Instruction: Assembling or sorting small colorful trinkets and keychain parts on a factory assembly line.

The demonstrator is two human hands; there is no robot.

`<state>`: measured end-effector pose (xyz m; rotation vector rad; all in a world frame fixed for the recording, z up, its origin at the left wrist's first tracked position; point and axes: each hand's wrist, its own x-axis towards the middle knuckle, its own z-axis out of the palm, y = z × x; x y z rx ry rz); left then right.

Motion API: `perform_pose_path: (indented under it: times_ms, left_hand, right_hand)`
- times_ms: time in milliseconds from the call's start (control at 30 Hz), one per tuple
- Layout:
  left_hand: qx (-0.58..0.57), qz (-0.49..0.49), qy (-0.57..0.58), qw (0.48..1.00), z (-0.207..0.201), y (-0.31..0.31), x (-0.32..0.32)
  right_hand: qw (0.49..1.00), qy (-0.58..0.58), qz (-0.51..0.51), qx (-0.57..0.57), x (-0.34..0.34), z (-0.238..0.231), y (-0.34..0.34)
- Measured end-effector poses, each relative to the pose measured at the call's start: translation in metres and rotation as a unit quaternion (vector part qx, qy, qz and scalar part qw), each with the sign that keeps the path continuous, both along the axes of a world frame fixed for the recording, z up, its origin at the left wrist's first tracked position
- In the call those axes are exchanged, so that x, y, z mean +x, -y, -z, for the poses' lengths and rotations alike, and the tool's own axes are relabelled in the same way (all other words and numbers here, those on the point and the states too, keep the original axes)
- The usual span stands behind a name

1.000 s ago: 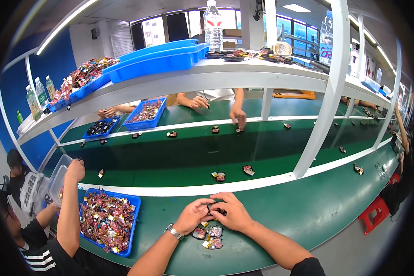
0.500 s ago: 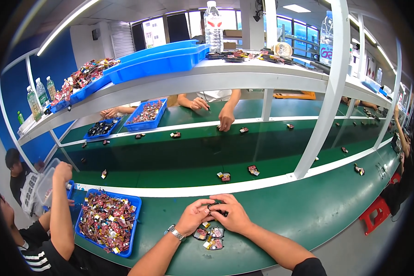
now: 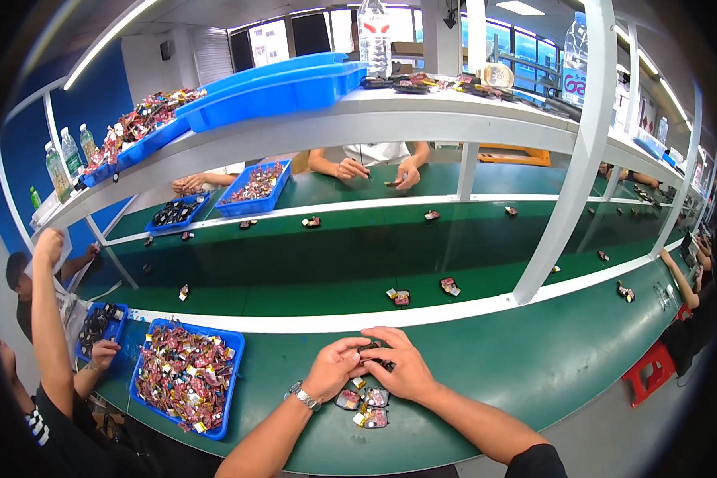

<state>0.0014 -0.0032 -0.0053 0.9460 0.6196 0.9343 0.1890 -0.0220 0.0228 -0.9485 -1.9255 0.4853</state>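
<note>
small dark part [image 3: 370, 347] within both half-curled hands [image 3: 333, 372]

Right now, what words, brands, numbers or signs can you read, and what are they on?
I don't copy print, but here's where it shows:
Tall clear bottle: red marks on its label.
Bottle farther right: pink-purple lettering.
Small bottles at left: labels too small to read.
Parts by the hands: any print too small.
</note>
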Motion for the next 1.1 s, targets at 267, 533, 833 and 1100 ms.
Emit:
perform_pose_path:
  times_ms: [267,533,833,1100]
  left_hand:
    - [0.010,-0.012,0.020,1.000,-0.008,0.004,0.006]
    - [0.008,-0.005,0.004,1.000,-0.012,0.005,0.007]
    - [-0.013,-0.019,-0.029,0.999,-0.008,0.004,0.005]
    - [-0.019,-0.010,-0.031,0.999,-0.007,0.004,0.006]
  right_hand:
    - [1.000,0.009,0.005,0.027,0.002,-0.002,-0.003]
    - [0.989,0.041,0.060,0.132,0.002,-0.003,0.000]
    - [0.982,0.094,0.090,0.134,-0.004,-0.007,0.006]
    - [0.975,0.121,0.102,0.155,-0.004,0.000,0.004]
